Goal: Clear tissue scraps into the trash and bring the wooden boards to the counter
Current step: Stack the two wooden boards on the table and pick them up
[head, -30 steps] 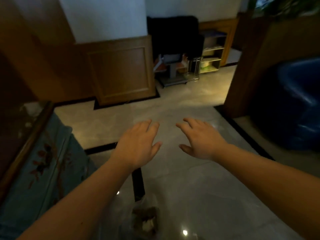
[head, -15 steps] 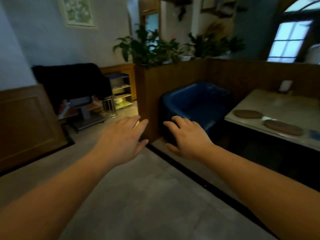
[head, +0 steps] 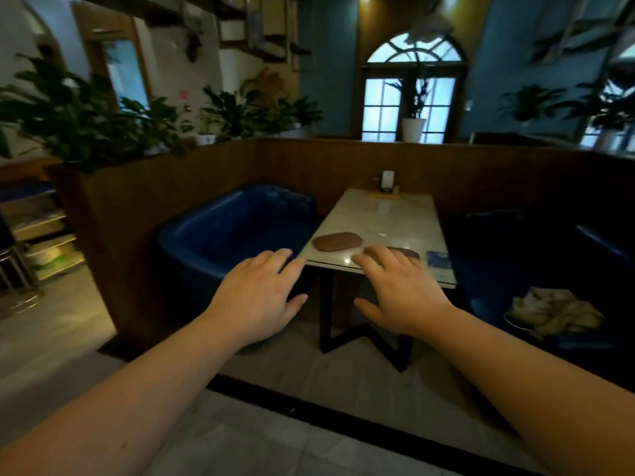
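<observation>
Two flat brown wooden boards lie near the front edge of a pale marble table [head: 381, 214]. One wooden board [head: 337, 241] is in full view; the other wooden board [head: 403, 252] is partly hidden behind my right hand [head: 398, 292]. My left hand [head: 257, 297] and my right hand are both held out in front of me, palms down, fingers spread, holding nothing, short of the table. A heap of crumpled pale tissue-like scraps [head: 553, 312] sits on the blue seat at the right.
Blue armchairs stand left [head: 237, 231] and right [head: 549, 242] of the table. A wooden partition [head: 120, 214] topped with plants surrounds the booth. A blue card [head: 438, 260] and a small stand [head: 388, 182] are on the table. A metal rack [head: 44, 235] stands far left.
The view has swung up and right from the floor to the booth. The table with the boards is now centred ahead. Both hands stay spread and empty.
</observation>
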Available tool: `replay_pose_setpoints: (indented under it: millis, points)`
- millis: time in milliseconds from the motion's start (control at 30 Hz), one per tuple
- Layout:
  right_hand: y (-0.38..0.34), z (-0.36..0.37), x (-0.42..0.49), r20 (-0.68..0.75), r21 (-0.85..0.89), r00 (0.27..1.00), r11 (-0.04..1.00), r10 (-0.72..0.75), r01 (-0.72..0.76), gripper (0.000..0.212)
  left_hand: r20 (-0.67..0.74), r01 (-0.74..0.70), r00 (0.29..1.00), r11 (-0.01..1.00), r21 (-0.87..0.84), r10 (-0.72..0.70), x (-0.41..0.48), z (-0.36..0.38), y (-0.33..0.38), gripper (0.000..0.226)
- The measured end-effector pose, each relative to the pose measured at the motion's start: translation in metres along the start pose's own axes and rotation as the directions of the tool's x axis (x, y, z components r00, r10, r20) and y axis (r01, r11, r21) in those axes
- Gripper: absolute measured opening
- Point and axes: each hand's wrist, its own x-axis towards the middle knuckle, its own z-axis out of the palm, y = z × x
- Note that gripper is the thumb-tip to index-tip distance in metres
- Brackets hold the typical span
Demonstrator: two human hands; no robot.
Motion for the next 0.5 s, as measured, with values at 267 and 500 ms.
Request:
replay_pose_setpoints:
  millis: [267,500]
  points:
    - [0.110,0.071,0.050,0.051,-0.059,0.980,0.980,0.195,-0.191,0.075,0.011,-0.147,0.989,0.986,-0.072,0.148,0.149,0.099,0.003,0.059]
    - [0.196,0.138,0.151,0.131,-0.092,0.929,0.937,0.346,-0.336,0.068,0.071,-0.180,0.979,0.971,-0.155,0.193,0.288,0.193,-0.037,0.061]
